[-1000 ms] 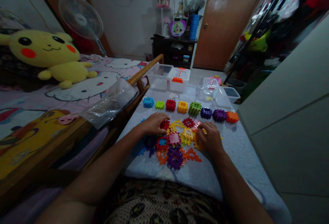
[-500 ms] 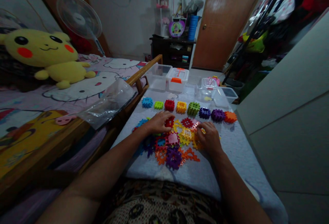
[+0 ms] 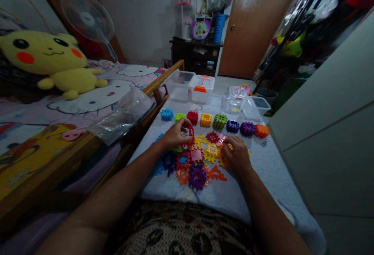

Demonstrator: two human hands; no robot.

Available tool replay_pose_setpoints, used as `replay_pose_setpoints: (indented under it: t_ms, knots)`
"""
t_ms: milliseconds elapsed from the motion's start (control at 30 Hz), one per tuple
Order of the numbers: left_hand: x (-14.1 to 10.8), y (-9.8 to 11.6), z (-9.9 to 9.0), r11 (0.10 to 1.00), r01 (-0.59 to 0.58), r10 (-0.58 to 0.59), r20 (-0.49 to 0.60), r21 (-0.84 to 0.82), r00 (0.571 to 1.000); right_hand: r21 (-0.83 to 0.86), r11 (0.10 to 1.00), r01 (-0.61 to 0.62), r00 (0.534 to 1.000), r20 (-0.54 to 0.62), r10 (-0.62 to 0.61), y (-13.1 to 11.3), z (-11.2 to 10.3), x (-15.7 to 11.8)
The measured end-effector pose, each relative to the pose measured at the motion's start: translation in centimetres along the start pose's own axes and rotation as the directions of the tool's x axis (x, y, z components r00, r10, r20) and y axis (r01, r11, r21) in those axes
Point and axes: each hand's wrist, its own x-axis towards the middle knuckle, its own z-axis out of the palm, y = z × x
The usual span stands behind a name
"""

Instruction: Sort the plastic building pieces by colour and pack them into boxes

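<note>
A red interlocking plastic tile [image 3: 191, 131] stands on edge between the thumb and fingers of my left hand [image 3: 177, 133], just above the left side of a loose pile. My right hand [image 3: 238, 151] rests at the pile's right side with its fingers curled down by the yellow tiles [image 3: 212, 151]; what its fingertips pinch, if anything, is hidden. Nearer me in the pile lie a purple tile [image 3: 197, 178], an orange triangular tile [image 3: 217, 173] and a pinkish-red tile [image 3: 196, 155]. Another red tile [image 3: 212, 137] lies flat between the hands.
Behind the pile runs a row of colour-sorted tile stacks, among them blue [image 3: 167, 114], red [image 3: 192, 118], green [image 3: 220, 121] and orange [image 3: 262, 131]. Clear plastic boxes [image 3: 180, 87] line the table's far end. A wooden bed rail [image 3: 163, 79] borders the left, a pale cabinet [image 3: 327, 138] the right.
My left hand has lifted the red tile from the pile and tipped it upright, moving slightly away from me and left. My right hand has barely moved.
</note>
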Motion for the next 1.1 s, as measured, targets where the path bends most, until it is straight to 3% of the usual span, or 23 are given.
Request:
replay_pose_setpoints:
  t_ms: [200, 367, 633, 1100]
  knots:
    - [-0.9, -0.6, 0.5, 1.0, -0.011, 0.011, -0.019, 0.023, 1.0, -0.006, 1.0, 0.014, 1.0, 0.011, -0.014, 0.0, 0.1, 0.0]
    - [-1.2, 0.3, 0.1, 0.955, -0.068, 0.049, 0.073, 0.288, 0.996, 0.004, 1.0, 0.008, 1.0, 0.016, -0.008, 0.2, 0.2, 0.0]
    - [-1.6, 0.6, 0.1, 0.777, -0.052, -0.067, 0.166, 0.627, 0.984, 0.002, 1.0, 0.004, 1.0, 0.024, -0.004, 0.0, 0.1, 0.0]
    - [0.5, 1.6, 0.0, 0.759, -0.085, -0.17, 0.322, 0.646, 0.931, 0.001, 1.0, 0.015, 1.0, 0.016, -0.015, 0.0, 0.1, 0.1]
